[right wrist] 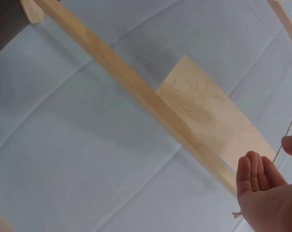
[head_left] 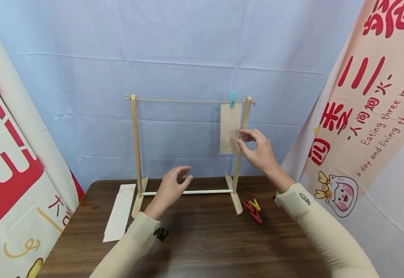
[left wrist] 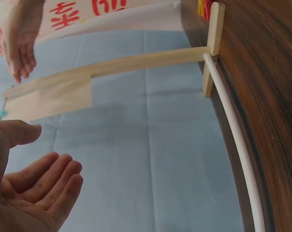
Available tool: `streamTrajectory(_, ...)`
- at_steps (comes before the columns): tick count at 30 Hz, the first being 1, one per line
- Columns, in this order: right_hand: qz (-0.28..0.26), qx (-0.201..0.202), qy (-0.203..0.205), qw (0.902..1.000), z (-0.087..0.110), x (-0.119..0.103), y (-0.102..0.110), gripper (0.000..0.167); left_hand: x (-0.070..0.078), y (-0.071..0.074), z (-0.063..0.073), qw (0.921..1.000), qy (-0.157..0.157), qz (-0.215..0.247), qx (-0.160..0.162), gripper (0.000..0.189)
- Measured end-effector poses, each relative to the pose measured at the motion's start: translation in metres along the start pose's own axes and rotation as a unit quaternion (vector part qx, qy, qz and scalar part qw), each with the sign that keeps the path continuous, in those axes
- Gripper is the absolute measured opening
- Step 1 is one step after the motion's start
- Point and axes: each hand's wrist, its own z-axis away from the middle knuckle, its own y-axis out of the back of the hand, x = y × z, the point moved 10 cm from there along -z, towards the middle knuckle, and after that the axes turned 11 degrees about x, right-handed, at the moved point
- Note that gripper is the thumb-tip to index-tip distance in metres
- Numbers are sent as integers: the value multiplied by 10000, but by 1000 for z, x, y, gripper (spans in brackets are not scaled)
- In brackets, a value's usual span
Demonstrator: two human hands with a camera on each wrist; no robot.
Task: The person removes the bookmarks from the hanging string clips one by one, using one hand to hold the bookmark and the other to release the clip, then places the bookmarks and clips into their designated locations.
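Note:
A beige paper card (head_left: 230,129) with faint markings hangs from the cord (head_left: 184,101) of a wooden frame, near its right post. A light-blue clothespin (head_left: 233,99) clips its top edge to the cord. My right hand (head_left: 257,148) is beside that post, thumb and fingers apart, nothing between them. In front of the frame's lower left part my left hand (head_left: 171,187) hovers with relaxed fingers and holds nothing. The left wrist view shows the empty palm (left wrist: 44,188) and the hanging card (left wrist: 54,99) beyond it.
Pale paper strips (head_left: 119,212) lie stacked left of the frame on the dark wooden table (head_left: 202,243). Red and yellow clothespins (head_left: 254,210) lie by its right foot (head_left: 234,197). A white rod (head_left: 207,191) joins the posts low down. Blue cloth (head_left: 188,50) hangs behind.

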Motion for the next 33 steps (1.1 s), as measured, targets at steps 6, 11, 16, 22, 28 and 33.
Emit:
streamTrajectory(6, -75, -18, 173, 9998, -9, -5, 1, 31, 1, -6, -5, 9999, -104, 22, -60, 38)
streamTrajectory(11, -189, -6, 264, 9995, -16, -7, 4, 31, 2, -11, -11, 9999, -61, 136, -73, 39)
streamTrajectory(16, -214, 46, 324, 9992, -25, -8, 9, 31, 5, -18, -19, 9997, -54, 204, -95, 38)
streamTrajectory(22, -78, 40, 473, 9988, -33, -9, 11, 31, 9, -26, -27, 9995, -141, 261, -104, 39)
streamTrajectory(28, 90, -28, 595, 9982, -40, -12, 8, 33, 9, -33, -31, 9992, -188, 341, -106, 38)
streamTrajectory(33, 86, 13, 641, 9979, -47, -14, 8, 34, 9, -41, -35, 9989, -238, 390, -142, 38)
